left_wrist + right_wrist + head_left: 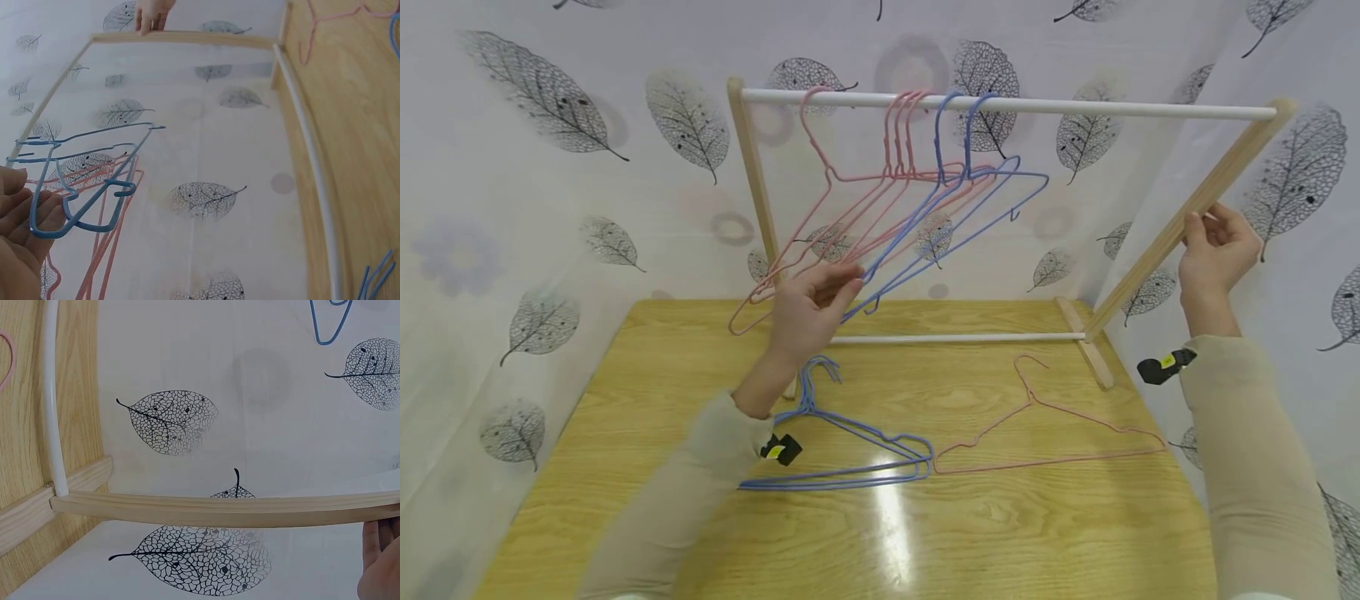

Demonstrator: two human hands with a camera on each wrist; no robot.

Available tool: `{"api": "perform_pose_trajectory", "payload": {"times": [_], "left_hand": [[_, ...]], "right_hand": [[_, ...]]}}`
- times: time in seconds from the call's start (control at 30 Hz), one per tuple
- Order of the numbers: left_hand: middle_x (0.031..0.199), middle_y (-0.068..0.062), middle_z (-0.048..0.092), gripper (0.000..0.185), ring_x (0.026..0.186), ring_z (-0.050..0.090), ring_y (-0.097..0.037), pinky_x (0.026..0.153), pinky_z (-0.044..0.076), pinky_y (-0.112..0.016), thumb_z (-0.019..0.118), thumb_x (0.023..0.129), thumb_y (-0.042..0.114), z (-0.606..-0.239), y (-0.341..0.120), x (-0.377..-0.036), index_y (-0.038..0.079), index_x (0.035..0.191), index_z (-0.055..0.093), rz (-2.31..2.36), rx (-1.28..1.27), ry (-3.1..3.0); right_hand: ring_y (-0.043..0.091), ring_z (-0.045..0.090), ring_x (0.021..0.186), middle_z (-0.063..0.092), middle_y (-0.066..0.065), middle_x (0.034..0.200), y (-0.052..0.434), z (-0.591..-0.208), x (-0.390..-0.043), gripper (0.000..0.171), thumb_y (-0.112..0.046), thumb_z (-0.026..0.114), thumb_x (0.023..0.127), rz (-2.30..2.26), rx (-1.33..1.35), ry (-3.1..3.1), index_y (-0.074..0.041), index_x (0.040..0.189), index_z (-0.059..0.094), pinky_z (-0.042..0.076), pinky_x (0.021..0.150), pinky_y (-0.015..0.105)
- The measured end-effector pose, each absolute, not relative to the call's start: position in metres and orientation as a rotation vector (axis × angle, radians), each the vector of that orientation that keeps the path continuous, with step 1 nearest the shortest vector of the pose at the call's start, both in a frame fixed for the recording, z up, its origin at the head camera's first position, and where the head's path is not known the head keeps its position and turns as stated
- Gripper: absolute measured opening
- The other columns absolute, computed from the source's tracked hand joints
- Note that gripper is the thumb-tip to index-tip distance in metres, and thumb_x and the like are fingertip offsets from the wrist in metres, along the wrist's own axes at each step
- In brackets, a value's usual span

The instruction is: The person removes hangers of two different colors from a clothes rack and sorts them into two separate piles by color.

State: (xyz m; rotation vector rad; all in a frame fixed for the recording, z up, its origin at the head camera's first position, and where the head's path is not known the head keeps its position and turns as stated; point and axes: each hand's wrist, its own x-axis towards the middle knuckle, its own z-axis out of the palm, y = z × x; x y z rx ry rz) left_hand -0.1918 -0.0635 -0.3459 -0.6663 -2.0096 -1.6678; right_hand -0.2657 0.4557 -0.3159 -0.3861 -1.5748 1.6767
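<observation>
My left hand (808,312) is at the near ends of the blue hangers (917,225) on the rail, fingers loosely bent. The left wrist view shows a blue hanger's end (53,234) in front of the palm; whether they touch I cannot tell. My right hand (1219,254) grips the right wooden post (1180,225) of the clothes rack partway up, with thumb and fingers against it. Several pink hangers (831,242) hang left of the blue ones from the white rail (1097,107).
Several blue hangers (865,483) lie stacked on the wooden table (1000,533), below the left forearm. A single pink hanger (1052,463) lies to their right. The rack's lower white bar (970,338) crosses near the table's back edge. A leaf-patterned curtain (685,208) surrounds the table.
</observation>
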Motion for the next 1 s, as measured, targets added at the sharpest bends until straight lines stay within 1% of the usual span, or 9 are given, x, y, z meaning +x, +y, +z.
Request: {"api": "perform_pose_trajectory", "payload": {"times": [0.17, 0.3, 0.47, 0.57, 0.67, 0.8, 0.83, 0.9, 1.0], "left_hand": [[0.109, -0.026, 0.079, 0.020, 0.098, 0.080, -0.039, 0.083, 0.065, -0.013, 0.077, 0.094, 0.000, -0.353, -0.054, -0.191, -0.009, 0.113, 0.076, -1.603, -0.669, -2.060], [0.109, -0.022, 0.080, 0.022, 0.099, 0.081, -0.035, 0.084, 0.068, -0.022, 0.080, 0.092, 0.002, -0.356, -0.049, -0.189, -0.006, 0.113, 0.077, -1.584, -0.648, -2.101], [0.106, -0.019, 0.082, 0.021, 0.093, 0.082, -0.031, 0.078, 0.070, -0.035, 0.079, 0.095, 0.008, -0.356, -0.046, -0.188, -0.003, 0.113, 0.079, -1.435, -0.600, -2.132], [0.105, -0.019, 0.081, 0.019, 0.091, 0.082, -0.031, 0.076, 0.070, -0.037, 0.076, 0.097, 0.008, -0.355, -0.047, -0.189, -0.004, 0.112, 0.079, -1.385, -0.611, -2.082], [0.106, -0.022, 0.080, 0.018, 0.094, 0.081, -0.033, 0.080, 0.069, -0.032, 0.074, 0.098, 0.005, -0.351, -0.050, -0.190, -0.007, 0.111, 0.078, -1.360, -0.629, -2.014], [0.109, -0.025, 0.079, 0.020, 0.100, 0.080, -0.037, 0.087, 0.064, -0.016, 0.071, 0.099, 0.002, -0.344, -0.056, -0.188, -0.011, 0.114, 0.076, -1.379, -0.656, -1.957], [0.110, -0.025, 0.079, 0.021, 0.100, 0.080, -0.037, 0.085, 0.063, -0.010, 0.071, 0.099, 0.002, -0.342, -0.058, -0.188, -0.011, 0.115, 0.075, -1.383, -0.661, -1.954], [0.108, -0.025, 0.079, 0.021, 0.089, 0.082, -0.035, 0.072, 0.056, 0.000, 0.072, 0.098, 0.001, -0.338, -0.060, -0.186, -0.011, 0.115, 0.075, -1.377, -0.660, -1.951], [0.106, -0.024, 0.080, 0.019, 0.074, 0.079, -0.032, 0.059, 0.046, 0.002, 0.072, 0.098, 0.001, -0.334, -0.063, -0.185, -0.009, 0.114, 0.076, -1.358, -0.656, -1.946]], "right_hand": [[0.004, 0.069, 0.086, 0.073, -0.008, 0.093, 0.456, -0.316, -0.267, 0.020, -0.006, 0.077, 0.094, 1.667, -0.370, -1.559, -0.012, 0.113, 0.080, 0.061, 0.075, 0.007], [0.004, 0.069, 0.086, 0.073, -0.007, 0.096, 0.457, -0.317, -0.267, 0.021, -0.007, 0.077, 0.094, 1.667, -0.370, -1.567, -0.012, 0.114, 0.080, 0.061, 0.075, 0.006], [0.004, 0.069, 0.087, 0.073, -0.008, 0.096, 0.457, -0.318, -0.266, 0.021, -0.006, 0.077, 0.094, 1.679, -0.370, -1.564, -0.012, 0.114, 0.080, 0.061, 0.074, 0.006], [0.004, 0.069, 0.086, 0.073, -0.008, 0.094, 0.456, -0.317, -0.266, 0.021, -0.005, 0.077, 0.094, 1.685, -0.373, -1.560, -0.012, 0.114, 0.080, 0.061, 0.074, 0.006], [0.004, 0.069, 0.086, 0.073, -0.008, 0.094, 0.454, -0.316, -0.265, 0.021, -0.005, 0.076, 0.095, 1.670, -0.382, -1.572, -0.012, 0.114, 0.080, 0.060, 0.074, 0.006], [0.003, 0.068, 0.085, 0.072, -0.008, 0.094, 0.451, -0.314, -0.264, 0.021, -0.006, 0.076, 0.095, 1.647, -0.386, -1.581, -0.012, 0.115, 0.080, 0.060, 0.074, 0.006], [0.003, 0.068, 0.085, 0.072, -0.008, 0.093, 0.451, -0.313, -0.264, 0.021, -0.006, 0.076, 0.095, 1.641, -0.386, -1.583, -0.011, 0.115, 0.080, 0.060, 0.073, 0.006], [0.003, 0.068, 0.085, 0.072, -0.008, 0.093, 0.450, -0.313, -0.264, 0.021, -0.007, 0.076, 0.095, 1.636, -0.386, -1.587, -0.011, 0.115, 0.080, 0.059, 0.073, 0.006], [0.003, 0.068, 0.085, 0.072, -0.009, 0.094, 0.450, -0.312, -0.264, 0.021, -0.007, 0.076, 0.095, 1.644, -0.387, -1.590, -0.012, 0.115, 0.079, 0.059, 0.073, 0.006]]}}
